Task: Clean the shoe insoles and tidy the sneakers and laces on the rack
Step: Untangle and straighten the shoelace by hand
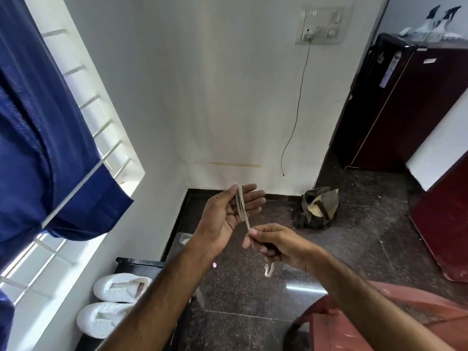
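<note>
Below the window, white sneakers (pixel 114 302) sit laceless on the black rack (pixel 138 262). My left hand (pixel 228 211), fingers straight, carries the lace (pixel 241 206) wound round it; my right hand (pixel 271 243) pinches the tail. I judge slack could let the coils slide off.
</note>
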Available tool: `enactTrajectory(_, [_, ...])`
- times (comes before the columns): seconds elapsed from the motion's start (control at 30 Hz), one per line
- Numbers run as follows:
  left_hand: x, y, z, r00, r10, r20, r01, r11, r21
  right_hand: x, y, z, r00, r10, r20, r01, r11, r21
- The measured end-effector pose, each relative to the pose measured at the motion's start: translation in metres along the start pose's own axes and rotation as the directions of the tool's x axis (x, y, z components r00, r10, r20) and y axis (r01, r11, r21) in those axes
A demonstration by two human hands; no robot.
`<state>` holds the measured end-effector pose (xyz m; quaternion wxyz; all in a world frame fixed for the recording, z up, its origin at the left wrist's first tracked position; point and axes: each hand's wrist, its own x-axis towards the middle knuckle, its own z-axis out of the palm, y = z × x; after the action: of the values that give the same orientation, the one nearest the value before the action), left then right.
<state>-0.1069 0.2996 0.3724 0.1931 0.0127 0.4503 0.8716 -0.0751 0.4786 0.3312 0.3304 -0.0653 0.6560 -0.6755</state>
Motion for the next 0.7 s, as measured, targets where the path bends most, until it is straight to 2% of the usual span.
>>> enactTrajectory(0.03, [0.000,0.000,0.000,1.000,-0.005,0.018,0.005,1.000,0.010,0.004,-0.001,-0.008,0.999,0.037,-0.026,-0.037,0.999,-0.012])
enactTrajectory(0.13, [-0.003,-0.002,-0.001,0.998,-0.051,0.043,0.048,0.997,0.068,0.014,-0.023,-0.027,0.967,0.112,-0.228,-0.124,0.992,-0.035])
enactTrajectory(0.23, [-0.005,-0.005,0.000,0.993,-0.114,0.020,0.110,0.982,0.156,0.022,-0.062,-0.039,0.953,0.019,-0.304,-0.055,0.992,-0.110])
enactTrajectory(0.37, [0.001,-0.012,-0.002,0.990,-0.116,-0.077,0.128,0.976,0.177,0.017,-0.102,-0.025,0.950,-0.178,-0.257,0.118,0.966,-0.230])
enactTrajectory(0.5, [0.011,-0.010,-0.005,0.976,-0.004,-0.218,0.023,0.996,0.086,-0.003,-0.087,0.003,0.945,-0.284,-0.163,0.232,0.932,-0.280])
enactTrajectory(0.57, [0.012,-0.004,-0.006,0.979,0.046,-0.197,-0.037,0.998,0.048,-0.007,-0.057,0.010,0.963,-0.245,-0.114,0.209,0.943,-0.259])
enactTrajectory(0.7, [0.006,0.007,-0.002,0.994,0.066,-0.086,-0.066,0.998,0.000,0.008,-0.008,-0.002,0.994,-0.103,-0.032,0.102,0.995,-0.022])
